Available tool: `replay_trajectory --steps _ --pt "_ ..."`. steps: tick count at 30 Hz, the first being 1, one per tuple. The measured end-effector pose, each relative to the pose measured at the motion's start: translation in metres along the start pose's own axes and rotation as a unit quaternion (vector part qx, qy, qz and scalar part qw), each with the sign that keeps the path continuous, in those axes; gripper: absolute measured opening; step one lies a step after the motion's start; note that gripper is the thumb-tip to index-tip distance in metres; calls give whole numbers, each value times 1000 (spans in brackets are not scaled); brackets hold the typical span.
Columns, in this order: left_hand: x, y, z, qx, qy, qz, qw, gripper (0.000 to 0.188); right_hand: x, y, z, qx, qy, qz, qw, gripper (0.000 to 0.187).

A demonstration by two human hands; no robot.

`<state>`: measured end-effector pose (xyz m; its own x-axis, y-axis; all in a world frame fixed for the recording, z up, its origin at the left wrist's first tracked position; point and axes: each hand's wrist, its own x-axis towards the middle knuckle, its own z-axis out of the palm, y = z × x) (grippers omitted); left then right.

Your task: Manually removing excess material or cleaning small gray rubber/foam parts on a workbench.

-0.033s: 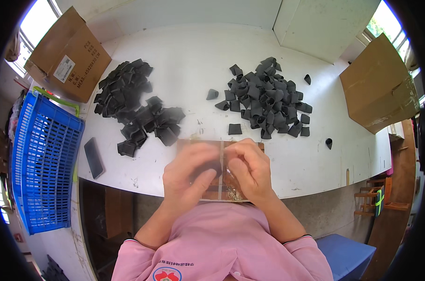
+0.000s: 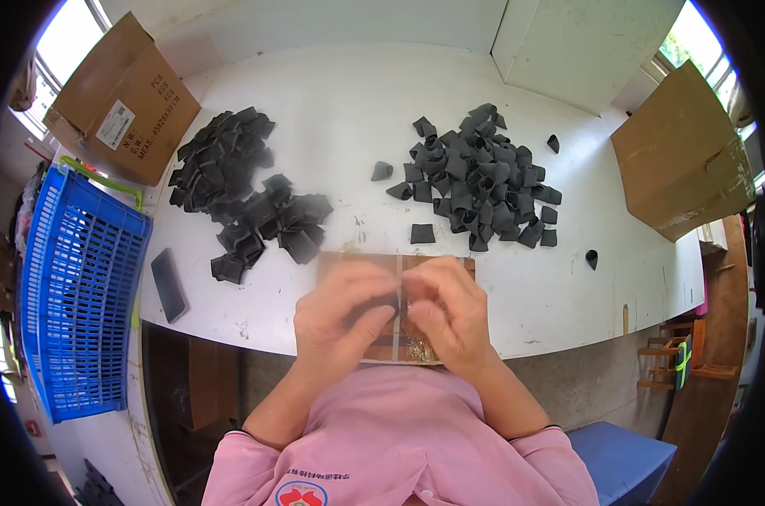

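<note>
In front of my chest, both hands are over a brown taped board (image 2: 381, 352) with a pale strip down its middle. My left hand (image 2: 336, 308) is curled, its fingers blurred, around a dark fabric-like piece (image 2: 387, 302) mostly hidden by the fingers and thumb. Facing it across the strip, my right hand (image 2: 451, 308) has bent fingers and the thumb drawn in; anything between them is too small or hidden to name. Beyond the hands lie a pile of flat black pieces (image 2: 268, 215) on the left and a pile of black folded, cone-like pieces (image 2: 475, 173) on the right.
On the white table (image 2: 340, 110) a dark phone (image 2: 169, 285) lies at left, near a blue plastic basket (image 2: 87, 295). Cardboard boxes stand at far left (image 2: 129, 101) and far right (image 2: 681, 160). A few loose black pieces, one at the right (image 2: 592, 258), lie apart. A blue stool (image 2: 622, 460) is below right.
The fingers of my right hand have shifted very slightly and sit a little looser from the thumb. Both piles are unchanged.
</note>
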<state>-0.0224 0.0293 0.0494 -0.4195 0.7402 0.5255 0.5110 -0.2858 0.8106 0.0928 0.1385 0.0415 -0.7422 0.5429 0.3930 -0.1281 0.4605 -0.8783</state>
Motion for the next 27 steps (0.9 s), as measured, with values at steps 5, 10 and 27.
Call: replay_trajectory --steps 5,10,27 --pt "-9 5 13 -210 146 -117 960 10 -3 -9 9 -154 37 -152 976 34" --pt "-7 15 14 -385 259 -226 857 11 6 -13 13 -204 60 -193 958 27" --pt "-18 -12 15 -308 195 -192 911 9 6 1 16 -258 44 -212 942 11"
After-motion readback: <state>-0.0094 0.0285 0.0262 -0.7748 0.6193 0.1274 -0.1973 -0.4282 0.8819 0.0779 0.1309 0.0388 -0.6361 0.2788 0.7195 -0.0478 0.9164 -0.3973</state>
